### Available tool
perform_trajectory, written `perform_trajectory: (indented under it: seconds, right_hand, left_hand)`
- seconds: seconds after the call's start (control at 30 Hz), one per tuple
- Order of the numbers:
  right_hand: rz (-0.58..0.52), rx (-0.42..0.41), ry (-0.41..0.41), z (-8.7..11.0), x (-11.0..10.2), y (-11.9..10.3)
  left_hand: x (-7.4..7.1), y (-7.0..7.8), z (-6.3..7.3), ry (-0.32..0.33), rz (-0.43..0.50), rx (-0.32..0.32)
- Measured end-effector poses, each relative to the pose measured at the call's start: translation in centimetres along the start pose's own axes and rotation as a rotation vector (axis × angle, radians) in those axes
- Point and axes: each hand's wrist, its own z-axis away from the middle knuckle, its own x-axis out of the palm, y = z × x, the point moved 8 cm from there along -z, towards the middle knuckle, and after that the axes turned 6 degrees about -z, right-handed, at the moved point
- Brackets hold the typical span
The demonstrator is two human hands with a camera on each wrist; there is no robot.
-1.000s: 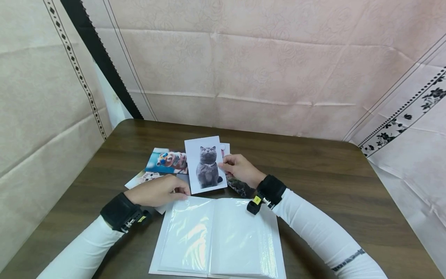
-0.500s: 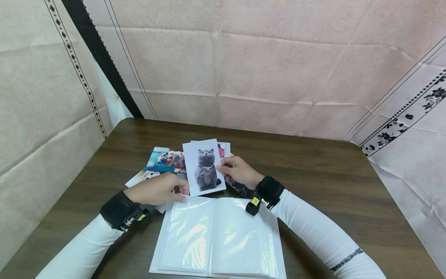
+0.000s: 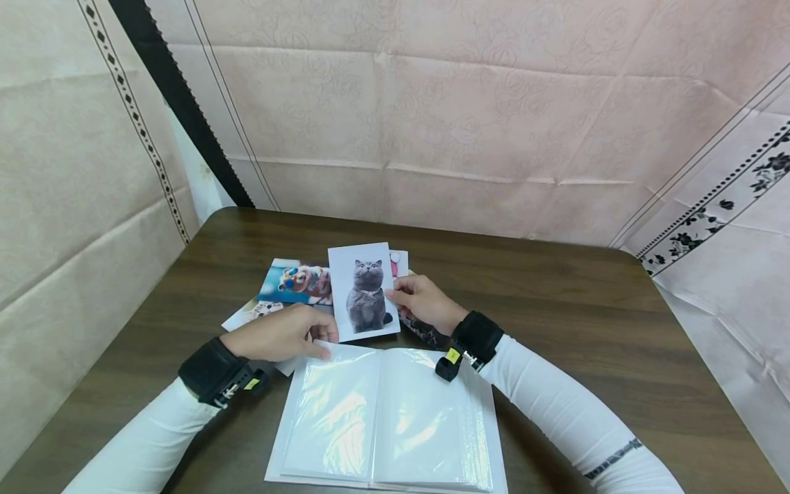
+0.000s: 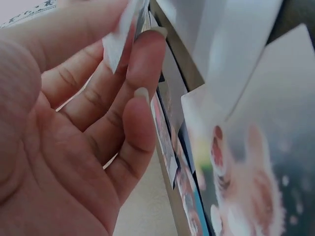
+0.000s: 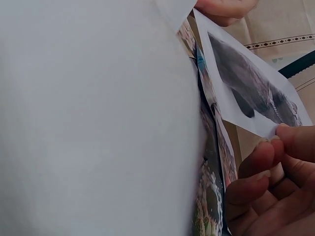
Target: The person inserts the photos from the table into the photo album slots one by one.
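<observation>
My right hand (image 3: 428, 302) pinches a photo of a grey cat (image 3: 368, 302) by its right edge, thumb in front. The photo stands tilted above the far edge of an open white photo album (image 3: 435, 418) with clear plastic pockets. In the right wrist view, thumb and fingertips (image 5: 290, 137) meet at the photo's edge. My left hand (image 3: 286, 335) is at the album's upper left corner, its thumb on the pocket page (image 3: 336, 405). A thin page corner (image 4: 118, 49) sits between thumb and fingers in the left wrist view.
Other photos lie on the brown wooden table (image 3: 586, 329) behind the album: a blue animal picture (image 3: 296, 283), one with a spotted animal (image 3: 262, 310) partly under my left hand, and a dark one (image 3: 426, 331) beneath my right. A pale cloth (image 3: 463, 123) hangs behind the table.
The cat photo dipped slightly toward the album and left, then came back up and right in my right hand. My left hand has stayed at the page corner, its fingers shifting slightly.
</observation>
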Motion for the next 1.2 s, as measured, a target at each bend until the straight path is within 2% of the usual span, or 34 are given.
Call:
perform_trajectory:
  seconds: [0.27,0.77,1.2]
  right_hand:
    - [-0.029,0.008,-0.008,0.0,-0.2,0.2]
    - [-0.046,0.023,-0.01,-0.1,-0.3,0.6]
    - [-0.061,0.041,-0.015,0.0,-0.2,0.8]
  left_hand:
    - [0.2,-0.1,-0.2,-0.003,0.028,-0.015]
    - [0.7,0.0,-0.4,-0.043,0.125,0.049]
    - [1.2,0.3,-0.4,-0.076,0.11,0.066]
